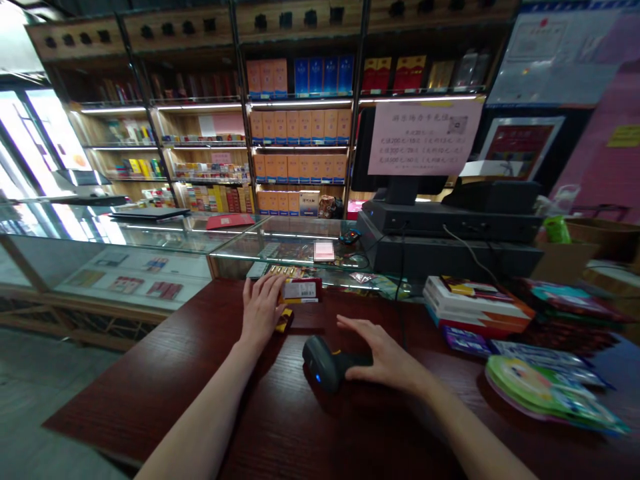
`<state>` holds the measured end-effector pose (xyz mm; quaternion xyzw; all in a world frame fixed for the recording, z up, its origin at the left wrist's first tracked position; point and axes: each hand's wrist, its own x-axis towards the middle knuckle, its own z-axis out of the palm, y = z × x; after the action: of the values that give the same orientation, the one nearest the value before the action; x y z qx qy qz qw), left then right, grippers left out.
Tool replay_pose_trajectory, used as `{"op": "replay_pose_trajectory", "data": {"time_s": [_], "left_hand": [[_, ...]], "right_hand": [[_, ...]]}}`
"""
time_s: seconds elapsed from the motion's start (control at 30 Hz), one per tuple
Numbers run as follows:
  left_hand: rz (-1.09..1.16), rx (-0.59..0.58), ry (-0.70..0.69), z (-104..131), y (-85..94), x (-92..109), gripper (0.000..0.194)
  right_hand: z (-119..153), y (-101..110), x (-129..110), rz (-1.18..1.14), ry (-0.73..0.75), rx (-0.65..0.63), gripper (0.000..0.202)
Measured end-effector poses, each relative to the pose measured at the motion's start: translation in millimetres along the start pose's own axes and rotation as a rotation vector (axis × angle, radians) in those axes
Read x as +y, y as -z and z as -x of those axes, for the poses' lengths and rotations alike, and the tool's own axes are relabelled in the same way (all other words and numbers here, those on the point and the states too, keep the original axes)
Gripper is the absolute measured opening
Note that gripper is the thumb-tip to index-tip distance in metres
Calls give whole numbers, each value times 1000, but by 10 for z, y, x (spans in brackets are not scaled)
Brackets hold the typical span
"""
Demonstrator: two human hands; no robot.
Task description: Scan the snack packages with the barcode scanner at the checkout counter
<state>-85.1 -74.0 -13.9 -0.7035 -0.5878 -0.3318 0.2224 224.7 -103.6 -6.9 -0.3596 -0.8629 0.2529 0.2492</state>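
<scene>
My left hand (261,308) grips a small dark red box (301,291), raised above the wooden counter (200,347). A white label with a barcode faces me on that box. Just beneath, beside my fingers, lies a small yellow-and-dark packet (285,321). A black handheld barcode scanner (321,364) rests on the counter between my hands, a blue light glowing on its head. My right hand (383,353) is spread around the scanner's handle end, thumb and fingers well apart. Whether the thumb touches the handle, I cannot tell.
Bagged snacks (550,393) and stacked boxes (475,307) lie at the right. Behind them stands a dark register (450,227) with a paper sign (425,138) on its screen. A glass display case (145,267) borders the counter; stocked shelves (300,147) line the wall.
</scene>
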Motion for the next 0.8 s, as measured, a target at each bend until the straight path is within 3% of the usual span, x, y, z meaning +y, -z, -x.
{"op": "replay_pose_trajectory", "data": {"time_s": [0.13,0.5,0.8], "left_hand": [[-9,-3,14,3,-11,-34,69],[-35,-4,41,6,-34,-72,71],[-62,22,64,10,-67,-125,70]], "right_hand": [[43,-83,-30,63,-7,-70,100],[48,-115,-66,19,-9,-126,81],[68,-44,27,-63,-72,-35,80]]}}
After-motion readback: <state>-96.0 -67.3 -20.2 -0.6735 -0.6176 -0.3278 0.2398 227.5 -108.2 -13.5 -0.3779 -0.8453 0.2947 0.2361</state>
